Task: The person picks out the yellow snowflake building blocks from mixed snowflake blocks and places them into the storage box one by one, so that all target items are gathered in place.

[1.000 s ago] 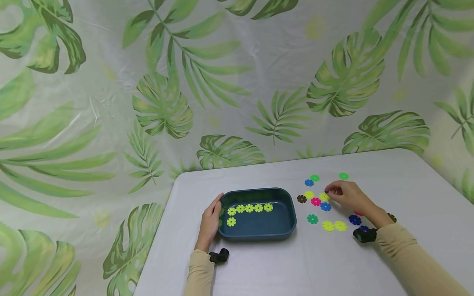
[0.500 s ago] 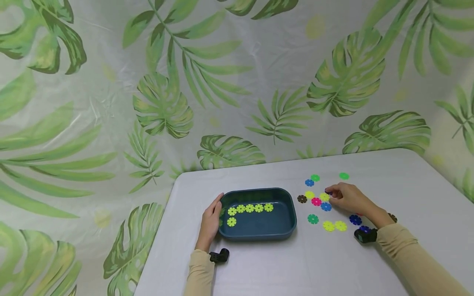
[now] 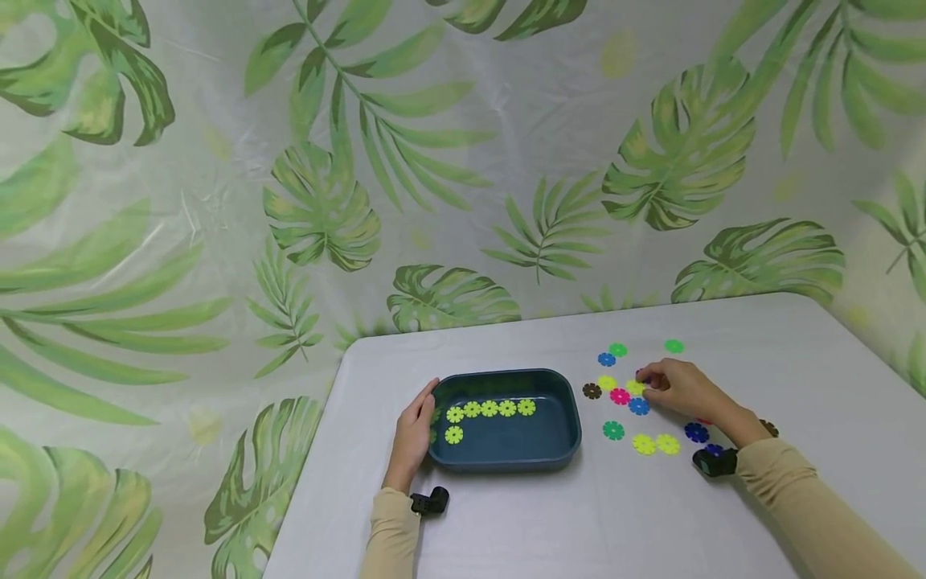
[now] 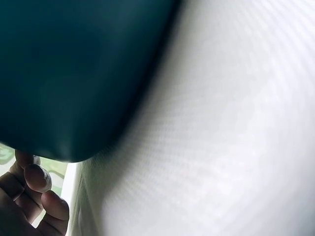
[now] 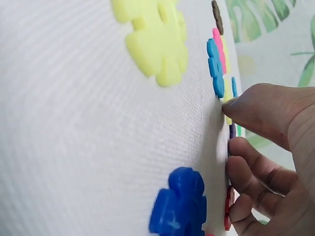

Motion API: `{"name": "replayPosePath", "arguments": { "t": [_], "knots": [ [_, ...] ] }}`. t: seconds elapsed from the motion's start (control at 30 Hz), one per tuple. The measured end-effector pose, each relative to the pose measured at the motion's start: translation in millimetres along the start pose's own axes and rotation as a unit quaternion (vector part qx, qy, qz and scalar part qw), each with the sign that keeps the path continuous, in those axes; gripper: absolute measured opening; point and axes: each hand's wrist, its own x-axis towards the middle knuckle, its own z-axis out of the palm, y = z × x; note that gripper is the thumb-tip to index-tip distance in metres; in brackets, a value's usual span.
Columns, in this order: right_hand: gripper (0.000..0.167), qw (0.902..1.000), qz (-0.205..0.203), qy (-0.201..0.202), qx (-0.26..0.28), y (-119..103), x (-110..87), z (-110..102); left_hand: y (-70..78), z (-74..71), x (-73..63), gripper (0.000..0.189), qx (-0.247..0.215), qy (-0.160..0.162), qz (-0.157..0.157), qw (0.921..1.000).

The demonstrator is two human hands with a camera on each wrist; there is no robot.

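A dark blue tray [image 3: 499, 465] stands left of centre on the white table, with several yellow flower-shaped discs [image 3: 489, 408] in an L inside it. My left hand [image 3: 411, 434] holds the tray's left side; in the left wrist view, its curled fingers [image 4: 38, 178] show by the tray's corner [image 4: 69, 142]. My right hand [image 3: 678, 386] is low among the loose discs, fingers bent. Its thumb is at a yellow disc [image 3: 634, 388], and its index fingertip is by a dark purple disc [image 3: 641, 375]. The right wrist view shows thumb and fingers apart.
Around my right hand lie a pink disc [image 3: 619, 396], a brown disc [image 3: 592, 391], blue [image 3: 639, 406] and green discs [image 3: 613, 430]. Two yellow discs [image 3: 655, 444] and dark blue discs [image 3: 697, 433] lie nearer me. A leaf-patterned sheet [image 3: 463, 161] hangs behind the table.
My right fingers have shifted slightly beside the dark purple and yellow discs. The left hand and the tray stay in place; the head view has shifted a little.
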Motion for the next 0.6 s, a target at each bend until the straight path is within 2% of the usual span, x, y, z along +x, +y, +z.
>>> {"name": "replayPosePath", "arguments": {
  "t": [0.6],
  "knots": [
    [0.029, 0.9990, 0.016, -0.040, 0.010, 3.2, 8.3, -4.6, 0.6, -0.2, -0.3, 0.040, 0.010, 0.003, -0.002, 0.9999]
  ]
}}
